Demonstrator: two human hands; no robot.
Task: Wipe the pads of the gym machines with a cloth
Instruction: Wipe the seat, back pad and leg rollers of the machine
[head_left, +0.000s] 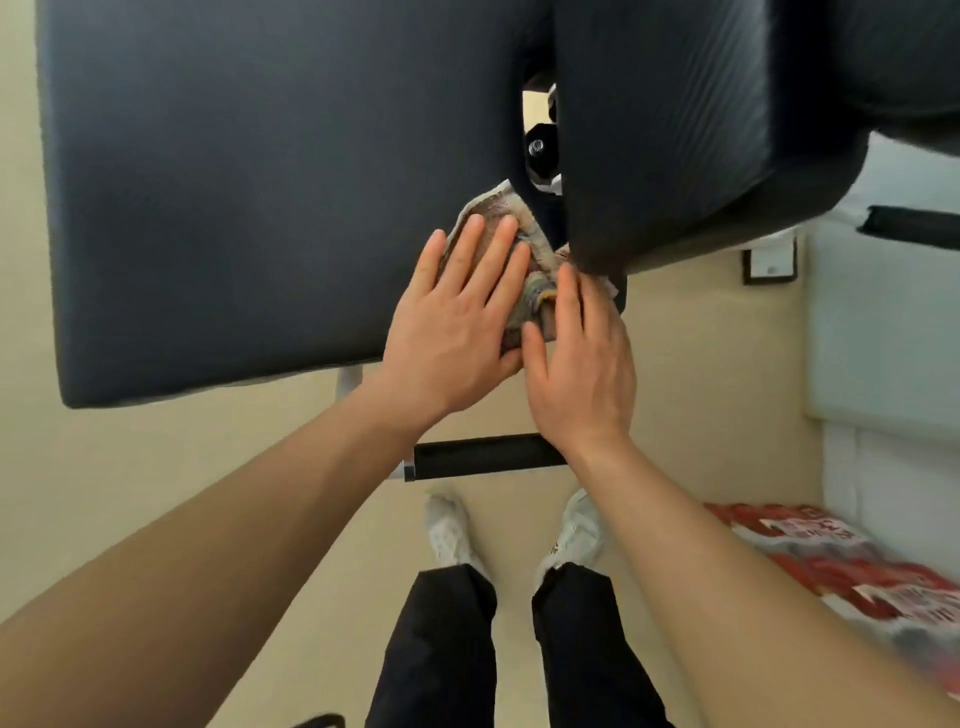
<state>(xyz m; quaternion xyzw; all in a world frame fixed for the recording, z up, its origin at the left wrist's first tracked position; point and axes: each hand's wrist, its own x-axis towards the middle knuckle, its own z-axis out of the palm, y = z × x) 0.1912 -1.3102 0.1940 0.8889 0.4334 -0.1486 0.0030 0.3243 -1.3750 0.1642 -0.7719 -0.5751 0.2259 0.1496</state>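
Note:
A large black bench pad (249, 197) fills the upper left, with a second black pad (675, 130) to its right across a narrow gap. A crumpled beige cloth (506, 223) lies at the right corner of the large pad, beside the gap. My left hand (457, 317) lies flat on the cloth with straight fingers pressing it onto the pad. My right hand (576, 364) lies flat beside it, its fingers over the cloth's lower right part by the second pad's corner. Most of the cloth is hidden under both hands.
A black foam roller bar (483, 457) juts out below the pad, just above my white shoes (447, 525). Red-and-white packages (810, 551) lie on the floor at the right. A white wall panel (883, 338) stands at the right; metal hinge hardware (540, 150) shows in the gap.

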